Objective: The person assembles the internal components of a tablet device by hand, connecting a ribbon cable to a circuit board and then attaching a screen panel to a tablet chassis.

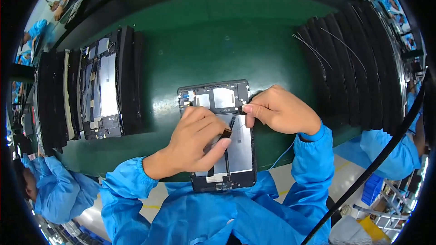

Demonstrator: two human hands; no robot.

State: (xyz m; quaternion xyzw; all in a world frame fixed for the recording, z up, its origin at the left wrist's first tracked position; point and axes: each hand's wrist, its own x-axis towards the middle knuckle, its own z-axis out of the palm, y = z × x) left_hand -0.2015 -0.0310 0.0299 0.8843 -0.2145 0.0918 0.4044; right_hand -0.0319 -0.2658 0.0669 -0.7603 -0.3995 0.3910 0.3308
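Observation:
An open tablet frame [218, 97] with silver panels and a black border lies on the green belt [204, 41] in front of me. My left hand [197, 136] rests over its middle, thumb and fingers pinching a small brown flat connector [226, 132]. My right hand [281, 109] is at the frame's right edge, fingertips pressed together on a thin black strip near the top right corner. Both sleeves are blue.
A second open tablet frame [101, 88] sits in black foam trays [129, 77] at the left. A row of black foam trays [354, 77] with thin wires stands at the right. Other people in blue work at the left, right and far back.

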